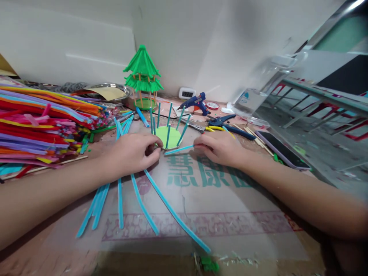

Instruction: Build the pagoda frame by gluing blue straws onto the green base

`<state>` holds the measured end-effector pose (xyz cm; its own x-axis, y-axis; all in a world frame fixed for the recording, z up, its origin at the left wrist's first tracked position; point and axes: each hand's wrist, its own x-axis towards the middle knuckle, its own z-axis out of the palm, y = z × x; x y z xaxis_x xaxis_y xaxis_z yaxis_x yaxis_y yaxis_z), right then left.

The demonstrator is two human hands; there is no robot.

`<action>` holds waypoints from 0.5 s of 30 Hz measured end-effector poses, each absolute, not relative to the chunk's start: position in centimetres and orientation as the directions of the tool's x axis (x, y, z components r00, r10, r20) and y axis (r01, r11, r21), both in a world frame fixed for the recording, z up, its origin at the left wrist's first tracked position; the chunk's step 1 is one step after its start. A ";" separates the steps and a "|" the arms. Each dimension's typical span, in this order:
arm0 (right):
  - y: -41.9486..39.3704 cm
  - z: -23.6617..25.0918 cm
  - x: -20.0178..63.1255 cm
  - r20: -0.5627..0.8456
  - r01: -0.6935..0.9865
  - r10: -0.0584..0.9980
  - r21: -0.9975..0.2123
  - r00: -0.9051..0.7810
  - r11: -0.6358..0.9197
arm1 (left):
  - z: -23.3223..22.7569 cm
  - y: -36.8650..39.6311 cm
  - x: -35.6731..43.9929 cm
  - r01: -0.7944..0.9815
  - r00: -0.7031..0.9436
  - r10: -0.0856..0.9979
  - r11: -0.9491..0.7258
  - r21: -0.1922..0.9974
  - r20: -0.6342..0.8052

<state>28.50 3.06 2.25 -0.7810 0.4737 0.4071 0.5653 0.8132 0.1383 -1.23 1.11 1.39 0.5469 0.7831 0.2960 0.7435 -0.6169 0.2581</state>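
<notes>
Fingers (152,150) of the left hand (130,152) are pinched together at the seven o'clock edge of the green disc (166,136); fingers of the right hand (220,147) are clamped on a blue strip (179,149) lying at the disc's five o'clock. On the bench (230,214), a heap of coloured strips (43,122) is seen at nine o'clock, a green pagoda model (143,76) at twelve, a glue gun (195,102) at one, a phone (283,150) at three. Short blue posts (183,134) are stood around the disc.

A pale green disc (168,136) lies flat on the cardboard sheet (230,207), near its far edge — short blue sticks (158,114) stand upright around its rim, some leaning outward. One blue stick (178,150) lies flat at the disc's near side — pinched at its right end.
</notes>
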 end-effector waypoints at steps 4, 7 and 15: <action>3.5 1.1 29.2 0.413 0.620 0.544 0.068 -0.730 0.782 | 1.1 1.3 -1.1 0.768 0.554 0.790 -0.607 0.205 0.262; 3.5 0.6 29.4 0.407 0.623 0.559 0.031 -0.722 0.782 | 0.9 1.8 -1.1 0.759 0.569 0.784 -0.617 0.207 0.249; 3.0 0.5 28.5 0.422 0.664 0.592 0.031 -0.686 0.747 | 0.5 2.7 -1.7 0.709 0.594 0.734 -0.671 0.217 0.329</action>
